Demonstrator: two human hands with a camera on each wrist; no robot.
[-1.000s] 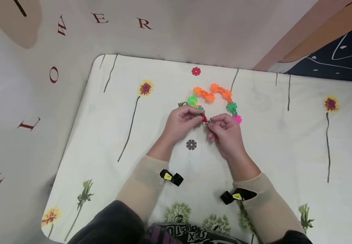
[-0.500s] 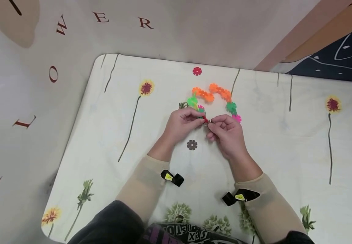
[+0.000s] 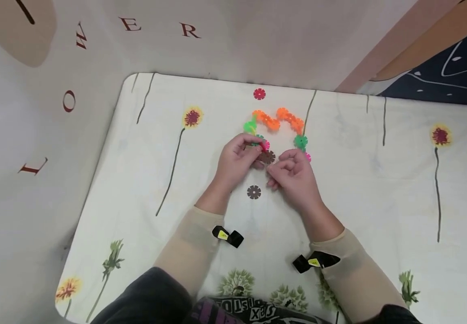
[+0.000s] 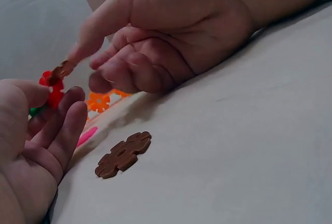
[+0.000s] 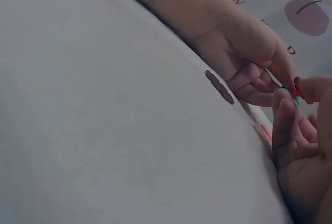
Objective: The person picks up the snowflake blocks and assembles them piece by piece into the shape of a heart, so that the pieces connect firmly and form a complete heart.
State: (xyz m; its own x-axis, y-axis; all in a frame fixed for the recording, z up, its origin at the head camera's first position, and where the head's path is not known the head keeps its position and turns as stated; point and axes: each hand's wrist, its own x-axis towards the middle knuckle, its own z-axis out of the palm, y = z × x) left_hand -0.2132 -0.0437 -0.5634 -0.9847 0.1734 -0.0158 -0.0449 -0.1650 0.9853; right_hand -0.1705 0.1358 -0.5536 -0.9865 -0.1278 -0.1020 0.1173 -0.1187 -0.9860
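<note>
Between the thumb and fingers of my left hand (image 3: pixel 235 159) is a red snowflake building disc (image 4: pixel 55 95), at the near end of a linked chain. A brown snowflake disc (image 3: pixel 268 156) meets the red one, and my right hand (image 3: pixel 296 177) pinches its edge; the thumb tip against it shows in the left wrist view. Beyond my left hand, the chain runs through pink and green discs to a light green disc (image 3: pixel 250 126) and orange discs (image 3: pixel 267 120). My fingers partly hide the joint between red and brown.
A loose brown disc (image 3: pixel 253 192) lies between my forearms, and a loose red disc (image 3: pixel 259 93) near the far edge. More orange discs (image 3: pixel 290 120), a green disc (image 3: pixel 300 142) and a pink disc (image 3: pixel 308 157) curve down beyond my right hand. The flower-print tablecloth (image 3: pixel 136 180) lies underneath.
The brown disc has turned so more of its face shows, and my right fingertips have moved down and left along it. The chain has shifted slightly left and away with my left hand.
</note>
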